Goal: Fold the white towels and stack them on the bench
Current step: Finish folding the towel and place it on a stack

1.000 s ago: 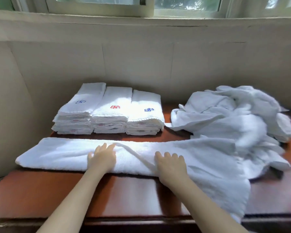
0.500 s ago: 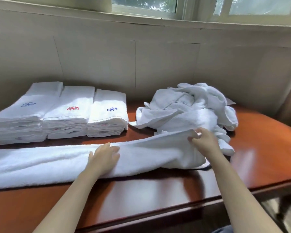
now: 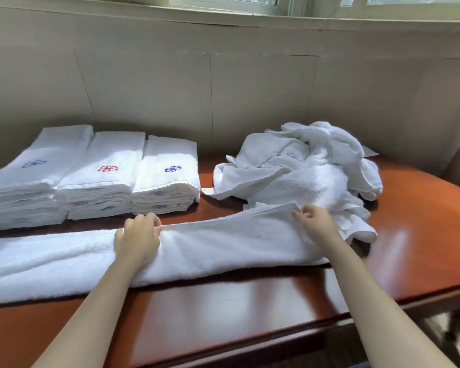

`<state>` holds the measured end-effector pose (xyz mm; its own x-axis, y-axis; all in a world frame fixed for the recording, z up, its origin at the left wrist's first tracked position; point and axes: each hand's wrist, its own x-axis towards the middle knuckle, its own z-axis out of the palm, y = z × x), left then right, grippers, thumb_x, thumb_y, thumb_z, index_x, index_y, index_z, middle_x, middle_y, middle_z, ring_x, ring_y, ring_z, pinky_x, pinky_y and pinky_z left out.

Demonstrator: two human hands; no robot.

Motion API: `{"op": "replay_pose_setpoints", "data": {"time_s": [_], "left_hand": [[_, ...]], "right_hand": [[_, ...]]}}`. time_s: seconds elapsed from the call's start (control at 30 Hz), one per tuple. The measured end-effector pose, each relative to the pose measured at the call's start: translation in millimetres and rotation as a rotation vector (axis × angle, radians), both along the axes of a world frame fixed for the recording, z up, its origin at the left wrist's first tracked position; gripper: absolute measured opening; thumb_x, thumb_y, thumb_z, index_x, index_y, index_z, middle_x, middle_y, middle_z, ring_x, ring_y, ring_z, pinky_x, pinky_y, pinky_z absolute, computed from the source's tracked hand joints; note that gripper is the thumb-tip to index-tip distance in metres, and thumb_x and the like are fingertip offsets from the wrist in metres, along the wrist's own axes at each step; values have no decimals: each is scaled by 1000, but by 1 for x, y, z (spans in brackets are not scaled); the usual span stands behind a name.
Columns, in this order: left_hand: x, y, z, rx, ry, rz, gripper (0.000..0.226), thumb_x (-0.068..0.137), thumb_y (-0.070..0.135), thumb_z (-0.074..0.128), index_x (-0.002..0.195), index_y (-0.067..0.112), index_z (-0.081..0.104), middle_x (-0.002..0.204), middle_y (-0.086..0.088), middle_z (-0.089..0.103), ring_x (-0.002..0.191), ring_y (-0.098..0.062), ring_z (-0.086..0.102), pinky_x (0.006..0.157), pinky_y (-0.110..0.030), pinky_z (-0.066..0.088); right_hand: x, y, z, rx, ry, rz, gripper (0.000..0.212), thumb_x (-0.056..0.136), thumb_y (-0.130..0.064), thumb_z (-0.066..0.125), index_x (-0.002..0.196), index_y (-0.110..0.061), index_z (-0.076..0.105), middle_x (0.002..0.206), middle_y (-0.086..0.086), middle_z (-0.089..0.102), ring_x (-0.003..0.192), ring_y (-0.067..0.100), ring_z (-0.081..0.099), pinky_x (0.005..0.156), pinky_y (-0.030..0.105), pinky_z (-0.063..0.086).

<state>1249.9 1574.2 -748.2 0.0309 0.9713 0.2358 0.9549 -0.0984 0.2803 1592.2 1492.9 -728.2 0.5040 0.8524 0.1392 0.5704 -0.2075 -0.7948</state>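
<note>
Her right hand's [image 3: 316, 221] fingers [image 3: 302, 214] pinch the long towel's [image 3: 223, 245] far end, while the left hand [image 3: 138, 237] curls over its middle edge, pinning it on the tabletop [image 3: 250, 309]. It looks soft, limp and light, best lifted by corners.

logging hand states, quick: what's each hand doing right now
Left hand: fingers curled over the far edge of the long towel, gripping it.
Right hand: pinches the same towel's right end.

Hotel-type linen room — monogrammed towel stacks [image 3: 96, 176] on a wooden bench [image 3: 250, 314].
</note>
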Motion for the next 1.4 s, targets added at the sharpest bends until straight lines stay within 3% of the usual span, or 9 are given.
{"op": "replay_pose_setpoints", "data": {"time_s": [0.23,0.37,0.53,0.63,0.73,0.93,1.1,1.23,1.4], "left_hand": [[0,5,-6,111,0,52,9,95,24,51,90,22,58,99,-3,59,98,-27,49,84,-41,38],[-1,9,-8,59,-77,51,23,96,29,49,111,15,60,114,-11,58,108,-32,49,90,-43,39],[-9,4,-12,-86,8,-148,47,99,42,33,136,16,47,139,-5,49,130,-22,41,107,-38,30],[-13,-1,-12,-138,134,-214,53,99,47,27,145,21,36,148,0,39,137,-17,32,111,-38,27],[-18,-8,-8,-131,161,-210,52,98,48,30,144,24,36,144,2,44,133,-17,37,107,-37,32],[-26,-15,3,-192,216,-124,41,94,56,37,124,30,46,119,0,48,114,-21,45,96,-37,38],[-35,-22,-9,-122,208,-85,46,97,52,29,133,29,44,131,-3,50,127,-20,40,104,-38,32],[-49,-18,-7,-55,57,-104,32,100,34,34,123,23,54,123,-2,57,116,-21,50,97,-37,38],[-65,-17,-5,-31,83,-44,28,101,25,36,121,26,55,120,-2,56,111,-23,52,94,-36,38]], "right_hand": [[-1,2,-4,-164,17,15,35,89,-24,59,60,-15,43,57,-2,41,56,13,39,53,28,28],[2,0,-2,-49,243,-25,18,83,-13,64,69,-8,55,65,8,44,66,19,43,63,32,31],[14,2,25,202,-94,-263,35,85,-22,61,58,-7,46,53,5,44,57,26,42,48,33,25],[18,1,8,103,-138,-236,38,93,-30,54,62,-11,41,60,3,48,74,33,51,57,36,28],[20,3,-12,-60,-99,-182,31,98,-39,45,81,-12,48,87,12,61,92,33,56,75,40,39],[29,8,6,-129,-217,-291,45,93,-52,44,80,-11,57,91,16,62,91,35,56,69,36,38],[-3,2,4,-40,-501,-458,27,91,-20,55,107,1,51,111,26,55,104,43,50,79,45,38],[-48,9,7,236,-759,-175,37,66,12,55,101,2,64,103,23,59,96,43,50,80,46,37],[-107,20,-15,-90,-942,402,28,95,-17,39,117,-19,56,119,0,53,122,24,40,109,43,23]]}}
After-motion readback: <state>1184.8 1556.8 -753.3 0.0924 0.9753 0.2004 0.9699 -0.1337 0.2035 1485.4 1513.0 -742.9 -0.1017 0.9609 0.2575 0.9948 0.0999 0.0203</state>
